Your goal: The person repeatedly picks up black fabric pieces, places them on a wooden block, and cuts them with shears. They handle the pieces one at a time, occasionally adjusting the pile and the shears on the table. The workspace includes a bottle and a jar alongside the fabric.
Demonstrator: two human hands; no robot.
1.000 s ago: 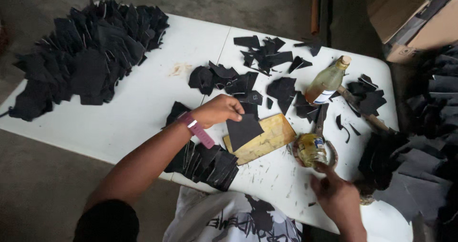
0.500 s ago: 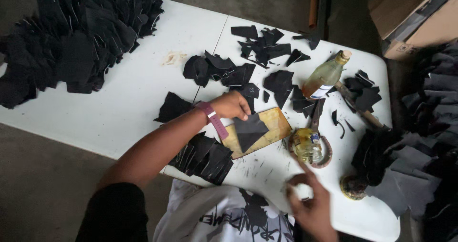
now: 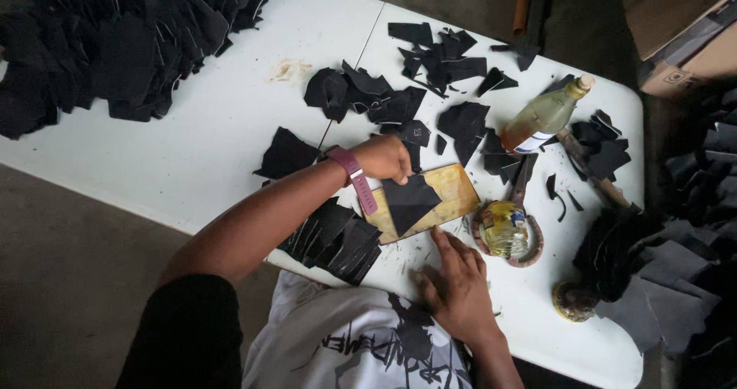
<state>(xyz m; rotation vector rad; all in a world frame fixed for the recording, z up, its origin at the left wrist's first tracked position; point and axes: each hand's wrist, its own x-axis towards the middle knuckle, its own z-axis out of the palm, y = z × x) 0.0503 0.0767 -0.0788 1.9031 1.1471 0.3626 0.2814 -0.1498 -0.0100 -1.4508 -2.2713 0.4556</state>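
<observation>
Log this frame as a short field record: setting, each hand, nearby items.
setting: white folding table
left hand: presses a black cut leather-like piece onto a yellowish wooden board
right hand: flat on the table, empty
nearby: clear bottle of amber liquid, small open glue tin, stack of black pieces

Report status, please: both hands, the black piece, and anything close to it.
Left hand presses black piece flat on yellow board. Right hand open, flat on white table, empty. Glue jar and bottle sit beside board.
</observation>
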